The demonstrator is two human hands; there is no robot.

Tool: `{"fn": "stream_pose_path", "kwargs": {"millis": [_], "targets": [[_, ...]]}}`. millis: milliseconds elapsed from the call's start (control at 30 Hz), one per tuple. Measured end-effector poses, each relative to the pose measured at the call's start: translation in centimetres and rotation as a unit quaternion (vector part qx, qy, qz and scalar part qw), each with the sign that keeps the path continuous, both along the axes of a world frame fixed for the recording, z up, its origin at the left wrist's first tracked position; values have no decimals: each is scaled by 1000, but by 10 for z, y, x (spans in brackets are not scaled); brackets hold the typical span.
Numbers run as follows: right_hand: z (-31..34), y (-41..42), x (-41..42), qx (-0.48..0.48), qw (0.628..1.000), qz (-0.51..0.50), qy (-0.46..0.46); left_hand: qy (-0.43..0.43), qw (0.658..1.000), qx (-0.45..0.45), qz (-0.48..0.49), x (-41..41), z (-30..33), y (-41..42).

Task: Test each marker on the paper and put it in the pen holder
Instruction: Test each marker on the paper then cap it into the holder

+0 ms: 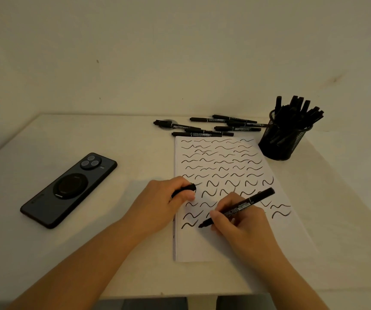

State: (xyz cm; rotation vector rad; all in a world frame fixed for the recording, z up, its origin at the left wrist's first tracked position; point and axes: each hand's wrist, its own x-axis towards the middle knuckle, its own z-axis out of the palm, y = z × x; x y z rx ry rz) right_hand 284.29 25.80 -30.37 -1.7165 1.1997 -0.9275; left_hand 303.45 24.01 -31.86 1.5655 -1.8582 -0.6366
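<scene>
The table [90, 135] stretches pale in front of me, a phone [68, 189] lying well off to my left, and the paper [220, 247] sits square ahead, its upper rows already filled with squiggles and only the bottom strip bare. Behind it to the right stands the pen holder [280, 142], crowded with markers, and a loose pile of markers [213, 127] lies along the paper's far edge, I judge not yet tested. My left hand [160, 204] rests on the paper's left edge, fingers curled tight around the cap [184, 190]. My right hand [240, 222] is closed in a writing grip on the marker [240, 206], tip down at the paper beside the last squiggle. I should keep the left hand pinning the sheet, draw one short light wave in the bare space, then recap firmly before dropping it in the holder.
</scene>
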Motion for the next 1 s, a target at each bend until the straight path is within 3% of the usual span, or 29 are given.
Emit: {"fn": "stream_pose_path", "kwargs": {"millis": [100,333,467,700,833,1000], "targets": [[1,1,0,-18,1000,5,22,-3,1000,3,2,0,-1,-1],[-8,-1,-5,-55,995,-86,22,9,1000,13,6,-1,0,-1],[0,-4,-15,-112,973,-195,-56,0,1000,7,4,-2,2,1],[28,-33,-7,-20,979,-131,-154,18,999,-29,-17,-3,6,4],[29,-50,9,35,957,-91,-273,22,999,-31,-18,-1,5,3],[12,-51,16,81,939,-101,-318,25,999,-35,-21,2,3,4]]}}
